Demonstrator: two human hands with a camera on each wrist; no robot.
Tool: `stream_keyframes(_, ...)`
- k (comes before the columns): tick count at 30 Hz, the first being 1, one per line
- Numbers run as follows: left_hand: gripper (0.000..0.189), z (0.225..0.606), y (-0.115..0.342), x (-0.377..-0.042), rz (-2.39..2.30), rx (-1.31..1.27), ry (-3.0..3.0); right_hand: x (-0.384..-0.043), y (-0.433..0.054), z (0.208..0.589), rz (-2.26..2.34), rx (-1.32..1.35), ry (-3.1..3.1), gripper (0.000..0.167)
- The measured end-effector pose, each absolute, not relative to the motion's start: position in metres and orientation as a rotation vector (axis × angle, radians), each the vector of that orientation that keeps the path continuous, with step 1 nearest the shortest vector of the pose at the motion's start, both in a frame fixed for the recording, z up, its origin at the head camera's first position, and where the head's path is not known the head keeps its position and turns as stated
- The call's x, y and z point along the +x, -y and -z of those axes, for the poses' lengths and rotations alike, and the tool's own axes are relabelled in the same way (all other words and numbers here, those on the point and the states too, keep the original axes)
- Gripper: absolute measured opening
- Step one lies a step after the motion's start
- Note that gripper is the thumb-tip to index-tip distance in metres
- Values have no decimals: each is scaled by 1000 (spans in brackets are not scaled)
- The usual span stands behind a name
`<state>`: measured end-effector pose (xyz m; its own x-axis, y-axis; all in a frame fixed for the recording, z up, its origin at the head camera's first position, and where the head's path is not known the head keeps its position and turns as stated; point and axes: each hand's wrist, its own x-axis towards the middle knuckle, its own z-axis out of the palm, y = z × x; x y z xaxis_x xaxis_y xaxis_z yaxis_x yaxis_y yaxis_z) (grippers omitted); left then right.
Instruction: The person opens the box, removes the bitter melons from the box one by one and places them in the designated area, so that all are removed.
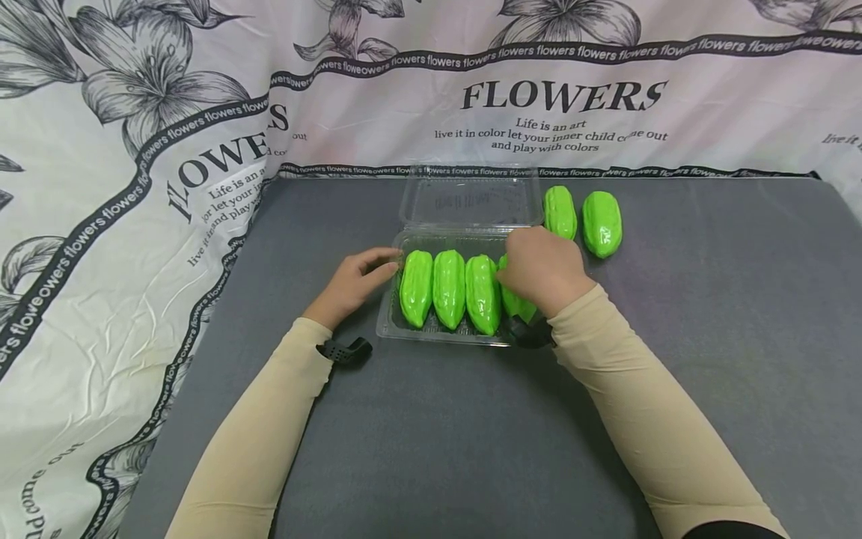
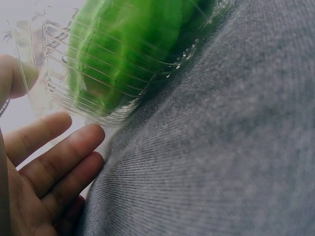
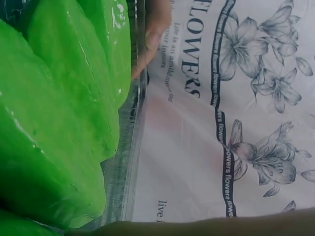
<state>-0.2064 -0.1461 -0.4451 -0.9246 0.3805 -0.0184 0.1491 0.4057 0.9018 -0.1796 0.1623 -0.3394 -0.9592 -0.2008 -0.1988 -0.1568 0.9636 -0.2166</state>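
On the table a clear plastic box (image 1: pixel 444 337) holds a row of several green, ridged star fruits (image 1: pixel 449 290). My right hand (image 1: pixel 547 269) grips the rightmost star fruit (image 1: pixel 515 303) inside the box, its fingers bent down over it and mostly hidden. In the right wrist view, neighbouring star fruits (image 3: pixel 74 78) lie side by side near the box wall. At the box's left side is my left hand (image 1: pixel 357 283), with loosely extended fingers. The left wrist view has its fingertips (image 2: pixel 91 135) right at the ribbed plastic wall and the thumb by the rim.
The box's clear lid (image 1: pixel 471 202) is swung back toward the rear. Two more star fruits (image 1: pixel 560 212) (image 1: pixel 602 224) lie on the grey table (image 1: pixel 431 434) behind the right hand. A flower-printed white cloth (image 1: pixel 377 112) hangs along the back and left edges.
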Motion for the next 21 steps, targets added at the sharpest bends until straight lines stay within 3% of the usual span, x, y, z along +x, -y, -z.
stream_keyframes(21, 44, 444, 144, -205, -1515, 442, -2449, -176, -155, 348, 221, -290, -2918, 30)
